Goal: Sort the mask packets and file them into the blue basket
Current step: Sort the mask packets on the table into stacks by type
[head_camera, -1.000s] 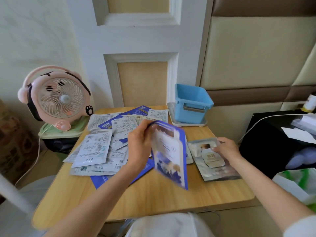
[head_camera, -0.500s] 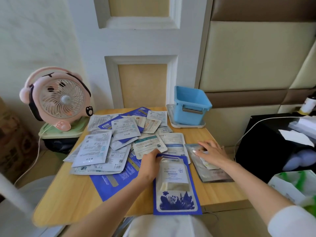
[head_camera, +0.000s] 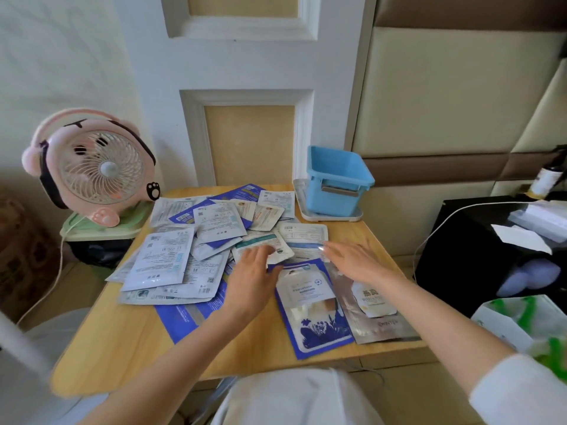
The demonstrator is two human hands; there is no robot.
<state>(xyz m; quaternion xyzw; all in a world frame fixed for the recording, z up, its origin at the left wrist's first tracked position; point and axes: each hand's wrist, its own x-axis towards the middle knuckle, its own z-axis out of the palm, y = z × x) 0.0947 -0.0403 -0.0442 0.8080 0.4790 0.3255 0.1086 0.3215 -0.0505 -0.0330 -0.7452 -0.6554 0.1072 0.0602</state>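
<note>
A loose pile of mask packets [head_camera: 184,250], mostly white and some blue, covers the left and middle of the small wooden table [head_camera: 129,329]. A blue floral packet [head_camera: 316,314] lies flat near the front edge, with a silver packet [head_camera: 374,305] beside it on the right. The blue basket [head_camera: 337,182] stands on a white tray [head_camera: 325,214] at the back right corner. My left hand [head_camera: 254,271] hovers flat over the pile, fingers apart, holding nothing. My right hand [head_camera: 352,259] reaches over a white packet [head_camera: 303,237], fingers spread.
A pink desk fan [head_camera: 92,167] stands on a green lid left of the table. A black box [head_camera: 478,250] with a white cable and papers sits to the right. A white and green bag [head_camera: 527,326] is at the lower right.
My left hand let go of the blue floral packet, which now lies flat near the front edge, and moved up over the pile. My right hand left the silver packet and moved left and forward.
</note>
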